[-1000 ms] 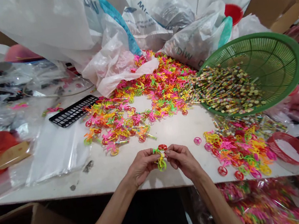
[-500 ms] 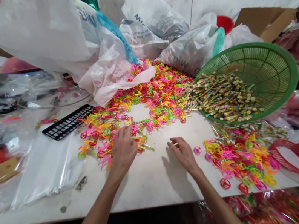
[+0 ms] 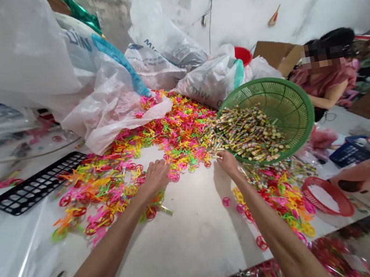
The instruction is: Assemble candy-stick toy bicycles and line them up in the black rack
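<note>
My left hand (image 3: 157,175) is at the near edge of a pile of small bright plastic pieces (image 3: 186,128), some with wheel-like rings. Its fingers curl down together, and whatever they hold is hidden beneath them. A pink ring piece (image 3: 174,177) lies against its fingertips. My right hand (image 3: 228,164) reaches to where slim clear tubes of multicoloured beads (image 3: 255,131) spill from a green basket (image 3: 305,123). Thumb and finger come together there on something too small to make out. Below my left wrist lies another tube (image 3: 166,210).
A second pile of plastic pieces (image 3: 283,197) is right of my right forearm, beside a red basket (image 3: 345,204). A black rack (image 3: 36,184) and clear plastic sheets (image 3: 15,252) lie left. Sacks (image 3: 204,81) stand behind. Another person (image 3: 327,77) sits at right.
My view has swung right. My right hand has moved forward from the bare tabletop to the tubes by the green basket. My left hand has shifted right and forward along the pile edge.
</note>
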